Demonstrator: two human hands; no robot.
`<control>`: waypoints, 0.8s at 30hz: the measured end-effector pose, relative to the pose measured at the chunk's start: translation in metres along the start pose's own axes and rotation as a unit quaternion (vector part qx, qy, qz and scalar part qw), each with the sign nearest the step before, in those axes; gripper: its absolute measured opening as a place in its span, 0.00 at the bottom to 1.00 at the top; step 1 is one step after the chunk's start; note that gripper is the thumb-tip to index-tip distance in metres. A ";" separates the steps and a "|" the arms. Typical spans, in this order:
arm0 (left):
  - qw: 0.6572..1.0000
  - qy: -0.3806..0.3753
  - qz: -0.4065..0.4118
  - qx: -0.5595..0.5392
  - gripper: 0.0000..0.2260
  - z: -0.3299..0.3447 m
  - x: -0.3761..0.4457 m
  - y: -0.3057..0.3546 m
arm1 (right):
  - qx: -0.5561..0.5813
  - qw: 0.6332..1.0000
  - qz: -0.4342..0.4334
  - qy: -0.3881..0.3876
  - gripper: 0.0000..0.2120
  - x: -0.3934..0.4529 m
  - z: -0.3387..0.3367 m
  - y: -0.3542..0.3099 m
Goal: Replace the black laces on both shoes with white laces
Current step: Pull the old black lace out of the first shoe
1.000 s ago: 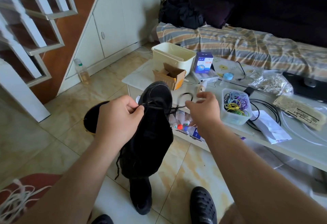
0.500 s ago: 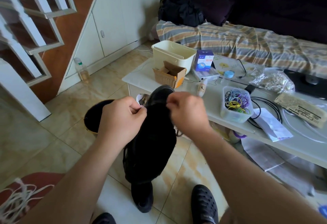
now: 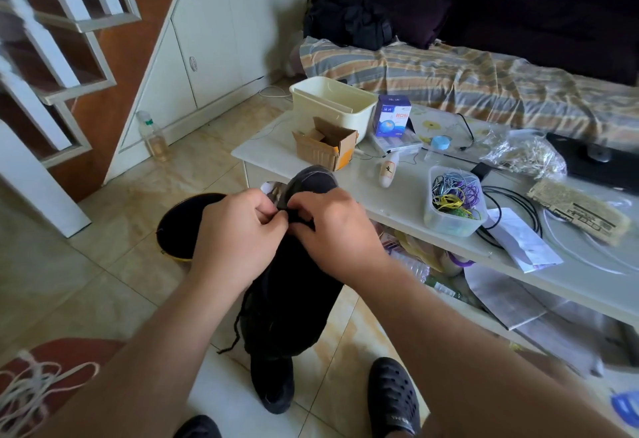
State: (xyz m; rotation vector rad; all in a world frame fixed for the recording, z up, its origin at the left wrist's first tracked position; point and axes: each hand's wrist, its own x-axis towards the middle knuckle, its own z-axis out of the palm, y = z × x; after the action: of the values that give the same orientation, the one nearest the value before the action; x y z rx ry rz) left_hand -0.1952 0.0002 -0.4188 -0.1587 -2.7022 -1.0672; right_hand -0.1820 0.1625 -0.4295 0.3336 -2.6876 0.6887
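Black shoe (image 3: 294, 299) held at centre frame, toe pointing 12 o'clock, over the floor just short of the table (image 3: 408, 195). Step: unthreading the black lace (image 3: 231, 335). Left hand (image 3: 238, 233) and right hand (image 3: 332, 230) are together, fingers pinching at the top eyelets. Next, I'd judge: draw the lace through. A second ago the right hand was out at 2 o'clock pulling a loop; now it's back at the shoe. White laces (image 3: 27, 392) wait at 8 o'clock.

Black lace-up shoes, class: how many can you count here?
2: one black lace-up shoe held up in both hands; another on the tiled floor below it, partly hidden.
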 end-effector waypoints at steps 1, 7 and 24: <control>1.000 -0.004 0.001 0.004 0.07 0.001 -0.001 -0.001 | 0.005 1.000 -0.003 0.010 0.09 0.001 0.001 0.000; 0.999 0.011 -0.027 -0.032 0.06 -0.011 0.004 -0.010 | 0.049 0.974 0.209 0.073 0.06 0.007 -0.026 0.035; 0.998 -0.008 -0.070 -0.005 0.06 -0.002 0.008 -0.022 | 0.548 0.810 0.204 0.056 0.12 0.001 -0.046 0.001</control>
State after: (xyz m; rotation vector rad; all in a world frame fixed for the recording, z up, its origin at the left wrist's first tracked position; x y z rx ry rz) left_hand -0.2064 -0.0168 -0.4303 0.0200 -2.7568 -1.1232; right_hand -0.1713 0.1859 -0.3917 -0.0520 -1.9397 2.2656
